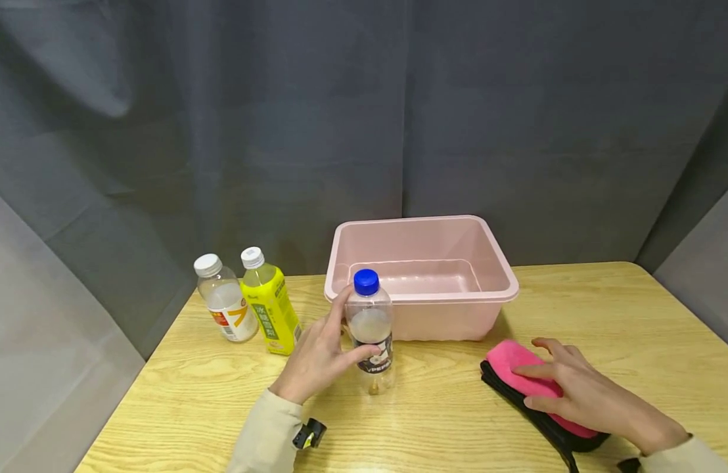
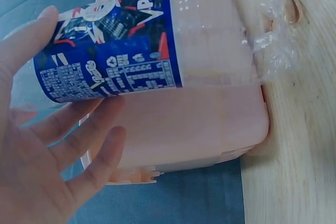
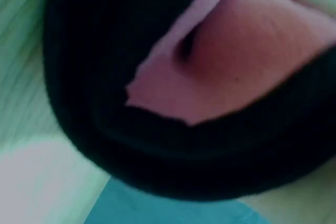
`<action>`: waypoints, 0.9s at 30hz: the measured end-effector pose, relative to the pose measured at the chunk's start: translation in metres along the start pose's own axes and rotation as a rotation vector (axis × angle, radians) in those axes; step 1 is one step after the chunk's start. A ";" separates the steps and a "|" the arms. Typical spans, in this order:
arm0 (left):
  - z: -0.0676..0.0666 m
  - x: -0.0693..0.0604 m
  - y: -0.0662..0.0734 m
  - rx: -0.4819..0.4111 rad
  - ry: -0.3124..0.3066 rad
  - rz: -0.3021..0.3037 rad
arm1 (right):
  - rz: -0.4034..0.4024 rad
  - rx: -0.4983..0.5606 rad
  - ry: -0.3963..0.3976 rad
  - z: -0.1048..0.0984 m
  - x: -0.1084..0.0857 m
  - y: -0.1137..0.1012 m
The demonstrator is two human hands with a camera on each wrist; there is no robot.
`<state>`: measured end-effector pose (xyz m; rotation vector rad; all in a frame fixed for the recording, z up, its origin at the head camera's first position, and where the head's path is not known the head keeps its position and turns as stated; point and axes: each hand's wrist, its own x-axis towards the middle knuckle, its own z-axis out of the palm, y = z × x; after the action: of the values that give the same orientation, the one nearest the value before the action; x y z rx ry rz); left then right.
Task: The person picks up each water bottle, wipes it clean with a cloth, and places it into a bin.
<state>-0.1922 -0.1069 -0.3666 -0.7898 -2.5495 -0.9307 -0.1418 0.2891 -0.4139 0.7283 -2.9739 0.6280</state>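
A clear plastic Pepsi bottle (image 1: pixel 371 325) with a blue cap stands upright on the table, right in front of the pink tub. My left hand (image 1: pixel 318 358) holds it from the left, thumb across the front of the label and index finger along the far side. In the left wrist view, the other fingers hang loosely below the dark blue label (image 2: pixel 113 51). At the right, my right hand (image 1: pixel 589 391) rests with spread fingers on a soft pink cloth-like item (image 1: pixel 512 361) with a thick black edge (image 3: pixel 173 166). Its exact kind is unclear.
The pink plastic tub (image 1: pixel 423 315) stands at the back middle of the wooden table (image 1: pixel 192 414). To the left are a yellow-green drink bottle (image 1: pixel 272 309) and a clear bottle with a white cap (image 1: pixel 228 302). A dark curtain (image 1: pixel 293 118) hangs behind.
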 end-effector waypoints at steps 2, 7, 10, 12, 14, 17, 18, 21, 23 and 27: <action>0.000 0.000 0.000 -0.019 -0.009 0.002 | 0.006 0.041 -0.050 0.003 -0.004 0.002; 0.000 0.000 0.000 -0.069 -0.024 0.017 | 0.056 0.045 -0.145 0.012 -0.010 0.000; 0.000 0.000 -0.001 -0.069 -0.018 0.056 | 0.086 0.001 -0.158 0.015 -0.007 -0.004; 0.000 -0.001 -0.002 -0.066 -0.015 0.080 | 0.085 -0.026 -0.156 0.017 -0.005 -0.006; -0.001 -0.002 -0.003 -0.067 -0.020 0.089 | 0.081 -0.046 -0.142 0.019 -0.003 -0.008; -0.002 -0.002 -0.003 -0.068 -0.036 0.081 | 0.079 -0.085 -0.127 0.019 0.000 -0.012; -0.002 -0.002 -0.002 -0.070 -0.041 0.077 | 0.083 -0.096 -0.130 0.018 0.001 -0.012; -0.002 -0.001 -0.001 -0.072 -0.045 0.068 | 0.096 -0.122 -0.144 0.018 0.006 -0.013; -0.002 -0.001 -0.001 -0.074 -0.043 0.064 | 0.087 -0.155 -0.131 0.019 0.008 -0.014; -0.003 -0.001 -0.001 -0.076 -0.043 0.055 | 0.025 -0.208 -0.061 0.019 0.011 -0.015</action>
<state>-0.1916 -0.1098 -0.3659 -0.9059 -2.5278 -1.0095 -0.1438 0.2649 -0.4250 0.7063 -3.0455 0.2957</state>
